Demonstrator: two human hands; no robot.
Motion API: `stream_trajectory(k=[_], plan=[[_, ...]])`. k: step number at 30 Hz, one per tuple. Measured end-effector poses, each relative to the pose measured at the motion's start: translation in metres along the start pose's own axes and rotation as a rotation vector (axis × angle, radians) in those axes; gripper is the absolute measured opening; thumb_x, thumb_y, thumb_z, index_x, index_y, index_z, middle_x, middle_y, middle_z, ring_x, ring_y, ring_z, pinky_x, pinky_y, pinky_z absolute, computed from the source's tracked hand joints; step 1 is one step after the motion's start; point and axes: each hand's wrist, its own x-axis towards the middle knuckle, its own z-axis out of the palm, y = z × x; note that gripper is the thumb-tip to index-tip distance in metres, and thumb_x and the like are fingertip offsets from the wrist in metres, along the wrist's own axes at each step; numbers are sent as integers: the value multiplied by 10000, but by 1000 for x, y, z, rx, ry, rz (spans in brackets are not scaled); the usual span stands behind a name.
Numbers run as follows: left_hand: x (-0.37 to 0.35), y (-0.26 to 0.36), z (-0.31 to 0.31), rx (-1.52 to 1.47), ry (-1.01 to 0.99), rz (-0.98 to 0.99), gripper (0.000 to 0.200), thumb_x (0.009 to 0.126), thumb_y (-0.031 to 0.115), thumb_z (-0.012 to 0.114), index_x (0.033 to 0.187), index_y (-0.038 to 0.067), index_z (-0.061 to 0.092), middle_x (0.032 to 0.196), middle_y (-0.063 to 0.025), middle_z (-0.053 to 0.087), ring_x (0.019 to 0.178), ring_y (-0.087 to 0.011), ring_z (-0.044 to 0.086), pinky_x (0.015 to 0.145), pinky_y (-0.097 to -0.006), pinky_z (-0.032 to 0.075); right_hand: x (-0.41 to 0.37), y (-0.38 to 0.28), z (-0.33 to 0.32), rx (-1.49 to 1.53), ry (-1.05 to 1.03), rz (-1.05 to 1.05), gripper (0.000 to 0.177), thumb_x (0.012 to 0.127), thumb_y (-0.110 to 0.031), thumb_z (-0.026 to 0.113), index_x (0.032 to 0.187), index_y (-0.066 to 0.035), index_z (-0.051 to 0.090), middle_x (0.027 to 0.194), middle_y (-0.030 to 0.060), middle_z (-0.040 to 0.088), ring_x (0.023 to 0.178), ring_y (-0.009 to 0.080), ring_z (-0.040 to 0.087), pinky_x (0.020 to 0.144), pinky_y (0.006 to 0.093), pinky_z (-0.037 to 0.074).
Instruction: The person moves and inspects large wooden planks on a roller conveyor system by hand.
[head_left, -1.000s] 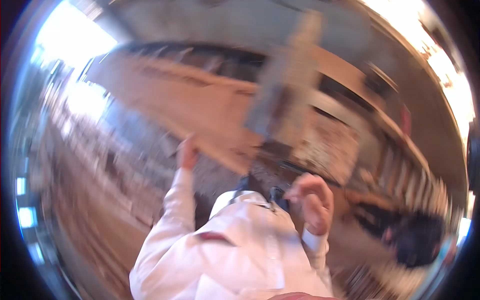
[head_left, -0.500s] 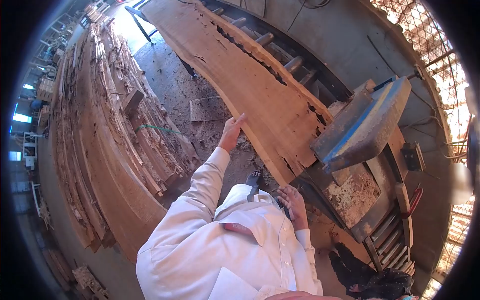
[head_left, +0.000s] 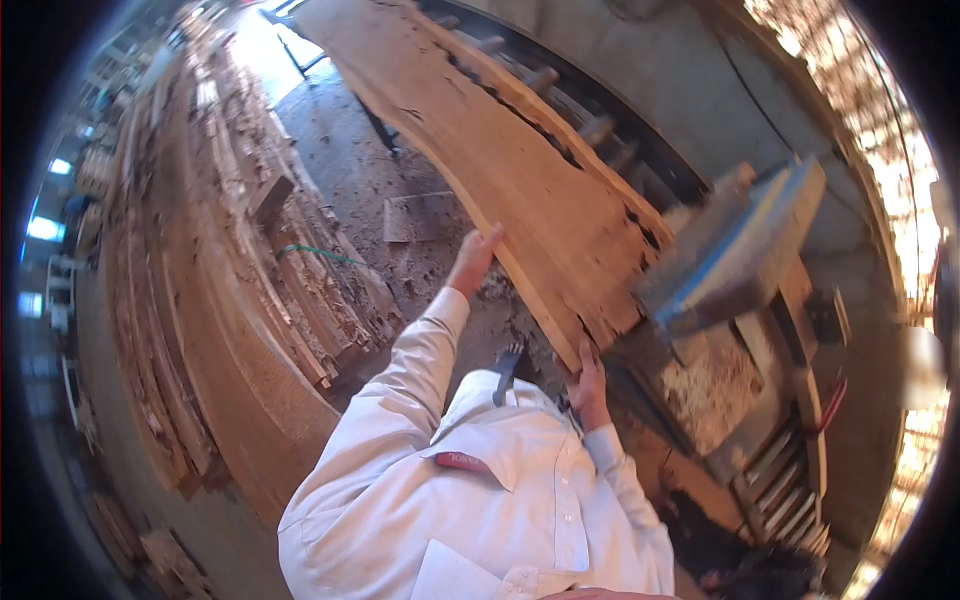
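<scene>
A long live-edge wooden slab [head_left: 520, 190] with a cracked right side lies on a roller conveyor [head_left: 598, 130]. My left hand [head_left: 474, 260] grips the slab's left edge, with its thumb over the top face. At the slab's near corner, my right hand [head_left: 588, 385] holds the end, fingers up against the wood. The undersides of both grips are hidden. Just right of the slab's near end stands a machine with a worn metal guard [head_left: 745, 250] striped in blue and yellow.
Long rough boards [head_left: 190, 270] are stacked on the left, with a green strap [head_left: 322, 254] across some. Wood chips [head_left: 708, 385] cover the machine's bed. A flat piece [head_left: 420, 217] lies on the littered floor. Dark clothing, perhaps a person's, shows at lower right.
My right hand has moved up from near my waist and taken hold of the slab's near corner. My left hand remains on the edge. The view has shifted slightly.
</scene>
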Motion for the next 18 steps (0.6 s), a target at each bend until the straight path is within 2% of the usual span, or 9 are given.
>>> stream_trajectory(k=[1, 3, 5, 7, 10, 13, 16, 18], plan=[[1, 2, -2, 100, 21, -6, 401, 1023, 364, 647, 1130, -18, 703, 1078, -40, 721, 955, -115, 640, 863, -313, 502, -3, -1, -4, -26, -1, 6, 463, 1009, -299, 680, 1400, -86, 556, 1343, 79, 632, 1150, 266, 667, 956, 443, 600], [10, -15, -22, 210, -122, -39, 404, 1011, 375, 657, 1091, -16, 715, 1014, -29, 715, 896, -114, 631, 812, -310, 499, -7, 1, -7, -63, 24, -32, 508, 1015, -340, 665, 1422, -67, 533, 1360, 90, 617, 1138, 265, 673, 932, 430, 603], [-21, 23, 9, 199, -147, 11, 404, 1006, 384, 662, 1044, -14, 725, 958, -25, 707, 846, -103, 617, 777, -295, 493, -8, 4, -17, -63, -11, -31, 527, 1007, -355, 676, 1412, -52, 527, 1336, 97, 626, 1085, 267, 699, 889, 406, 618], [-15, -2, -6, 186, -49, -51, 412, 1012, 390, 655, 1058, -15, 707, 977, -34, 703, 861, -111, 625, 778, -293, 492, -24, 6, -25, -51, -24, -8, 540, 1003, -365, 680, 1404, -38, 526, 1315, 116, 634, 1030, 273, 719, 853, 380, 629], [-44, 16, 21, 149, -14, -37, 422, 1016, 406, 653, 1067, -12, 683, 998, -39, 690, 873, -121, 621, 788, -292, 499, -55, -20, -27, -42, -32, 13, 556, 996, -377, 688, 1389, -18, 530, 1267, 139, 652, 961, 278, 738, 800, 344, 641], [-48, -16, 24, 253, -39, -81, 414, 1021, 401, 651, 1071, -9, 664, 1023, -44, 681, 902, -123, 623, 788, -295, 516, -79, -27, -53, -18, 8, -20, 547, 997, -381, 685, 1354, 9, 548, 1176, 160, 688, 899, 274, 751, 729, 314, 647], [-111, 9, 93, 172, -22, -198, 387, 1022, 386, 654, 1053, 0, 663, 991, -36, 677, 877, -107, 619, 748, -298, 529, -110, -37, -87, -13, 64, -71, 506, 1001, -394, 674, 1303, 3, 590, 1065, 144, 728, 832, 237, 758, 657, 289, 628], [-124, -7, 97, 260, -143, -227, 375, 1029, 374, 647, 1077, 3, 660, 996, -41, 682, 871, -110, 632, 741, -312, 542, -128, -42, -107, 10, 147, -109, 502, 998, -396, 678, 1299, -2, 596, 1038, 140, 733, 801, 220, 755, 648, 284, 621]])
